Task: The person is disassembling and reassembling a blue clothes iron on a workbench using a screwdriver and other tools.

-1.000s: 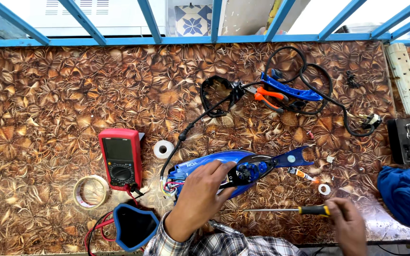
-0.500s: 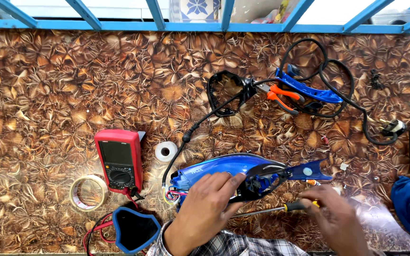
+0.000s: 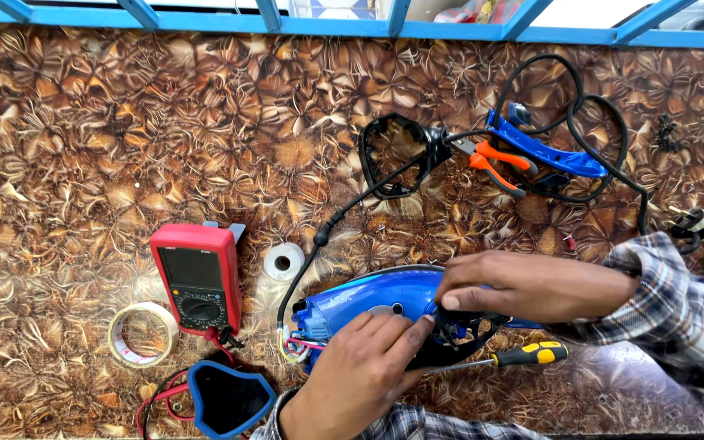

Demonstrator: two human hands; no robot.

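A blue clothes iron body lies opened on the brown patterned table, wires showing at its left end. My left hand rests on its lower side, fingers pressed to the dark inner part. My right hand reaches across from the right, fingertips pinching at the iron's middle. A screwdriver with a yellow and black handle lies just below my right hand, untouched. The iron's black cord runs up to a coil.
A red multimeter lies left of the iron, with a tape roll, a small white roll and a blue cover piece nearby. Orange-handled pliers, a blue handle part and a plug sit at upper right.
My right hand has let go of the screwdriver, which now lies on the table, and has moved up and left onto the iron. My left hand stays on the iron.
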